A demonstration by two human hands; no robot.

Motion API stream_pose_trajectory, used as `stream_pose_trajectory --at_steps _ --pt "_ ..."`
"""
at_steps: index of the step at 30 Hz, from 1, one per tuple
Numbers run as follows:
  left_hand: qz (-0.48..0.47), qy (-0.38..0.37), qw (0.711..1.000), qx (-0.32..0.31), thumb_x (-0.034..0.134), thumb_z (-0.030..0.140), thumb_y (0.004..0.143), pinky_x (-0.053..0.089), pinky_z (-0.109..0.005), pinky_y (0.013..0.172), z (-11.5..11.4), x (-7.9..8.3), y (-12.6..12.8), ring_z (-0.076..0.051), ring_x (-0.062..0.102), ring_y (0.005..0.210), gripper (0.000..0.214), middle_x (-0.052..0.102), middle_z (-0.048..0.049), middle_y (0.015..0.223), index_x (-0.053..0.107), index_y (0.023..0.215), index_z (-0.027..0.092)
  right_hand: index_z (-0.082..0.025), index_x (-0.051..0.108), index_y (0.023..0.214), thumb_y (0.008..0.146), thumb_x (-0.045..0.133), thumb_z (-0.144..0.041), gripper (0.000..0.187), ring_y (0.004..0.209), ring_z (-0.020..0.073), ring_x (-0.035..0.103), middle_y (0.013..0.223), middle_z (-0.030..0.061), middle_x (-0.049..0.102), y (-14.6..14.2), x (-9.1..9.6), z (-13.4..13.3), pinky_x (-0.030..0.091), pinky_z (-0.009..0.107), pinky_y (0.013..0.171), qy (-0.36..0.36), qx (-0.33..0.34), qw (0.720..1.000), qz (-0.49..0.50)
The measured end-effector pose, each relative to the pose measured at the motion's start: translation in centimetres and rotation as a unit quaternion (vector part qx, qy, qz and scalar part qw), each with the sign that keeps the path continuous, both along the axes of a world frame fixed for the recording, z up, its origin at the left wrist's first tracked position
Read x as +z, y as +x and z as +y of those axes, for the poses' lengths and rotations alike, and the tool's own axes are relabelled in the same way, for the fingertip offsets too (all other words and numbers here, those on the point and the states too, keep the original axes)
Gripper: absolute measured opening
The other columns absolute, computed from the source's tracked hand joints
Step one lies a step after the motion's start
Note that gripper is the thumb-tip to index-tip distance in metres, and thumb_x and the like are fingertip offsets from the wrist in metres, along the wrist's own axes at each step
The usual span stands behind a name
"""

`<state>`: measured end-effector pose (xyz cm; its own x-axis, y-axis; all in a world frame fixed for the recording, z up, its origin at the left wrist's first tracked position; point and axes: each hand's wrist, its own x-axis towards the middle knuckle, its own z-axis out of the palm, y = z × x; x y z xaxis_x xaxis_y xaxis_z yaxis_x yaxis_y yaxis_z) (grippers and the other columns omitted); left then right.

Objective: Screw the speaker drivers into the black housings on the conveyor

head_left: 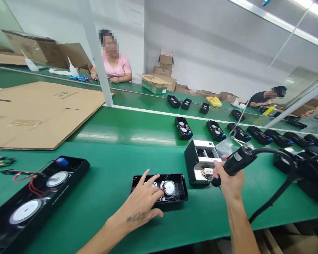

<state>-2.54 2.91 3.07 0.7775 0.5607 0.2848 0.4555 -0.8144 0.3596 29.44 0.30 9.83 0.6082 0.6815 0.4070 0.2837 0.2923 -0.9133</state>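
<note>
A black speaker box (184,192) lies open side up on the green bench, with two round speaker drivers (169,188) and short red wires inside. My left hand (145,197) rests over its left part, fingers spread, covering most of one driver; what the lower fingertips touch is partly hidden. My right hand (229,180) is wrapped round a black electric screwdriver (238,160) with a thick cable. Its front end is at the screw feeder (197,165), a black and white box just beyond the speaker box. The bit's exact contact is hard to make out.
A longer speaker box (69,183) with loose wires lies at the left. Flat cardboard (42,113) covers the far left. Several black speaker boxes (183,128) line the conveyor behind. Another person (116,67) sits across the line. The screwdriver's cable (278,192) loops down at the right.
</note>
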Motion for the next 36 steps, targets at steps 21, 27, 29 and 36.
stream_pose_trajectory --at_steps 21,27,29,36 --pt "0.041 0.067 0.997 -0.008 0.086 0.035 0.091 0.010 -0.060 0.137 -0.1 -2.4 0.9 -0.025 0.070 0.121 0.027 0.078 0.0024 0.079 0.063 0.100 0.024 -0.030 0.053 0.118 0.100 0.072 -0.027 0.026 0.045 0.0082 0.048 0.064 -0.0121 0.052 -11.9 -2.0 -2.5 0.046 0.024 0.046 0.069 0.211 0.960 0.173" --pt "0.035 0.057 0.998 -0.008 0.085 0.033 0.092 0.010 -0.063 0.137 -0.1 -2.3 0.8 -0.026 0.070 0.122 0.025 0.080 0.0012 0.085 0.063 0.101 0.024 -0.029 0.053 0.119 0.103 0.068 -0.025 0.023 0.048 0.0089 0.052 0.067 -0.0110 0.056 -12.3 -3.1 -3.0 0.048 0.026 0.050 0.051 0.221 0.964 0.141" --pt "0.032 0.055 0.998 -0.007 0.084 0.033 0.092 0.012 -0.063 0.136 -0.1 -2.3 0.8 -0.026 0.070 0.123 0.025 0.080 0.0004 0.086 0.063 0.102 0.024 -0.029 0.054 0.120 0.103 0.067 -0.023 0.022 0.048 0.0089 0.053 0.067 -0.0107 0.056 -12.3 -3.0 -3.1 0.048 0.026 0.050 0.052 0.227 0.963 0.136" --pt "-0.007 0.026 0.999 0.016 0.087 0.043 0.089 0.022 -0.068 0.133 -0.4 -1.8 0.8 -0.029 0.069 0.122 0.032 0.079 -0.0012 0.094 0.068 0.106 0.024 -0.031 0.057 0.117 0.102 0.068 -0.023 0.020 0.046 0.0085 0.049 0.064 -0.0109 0.052 -12.0 -1.4 -3.1 0.044 0.025 0.048 0.083 0.224 0.959 0.155"
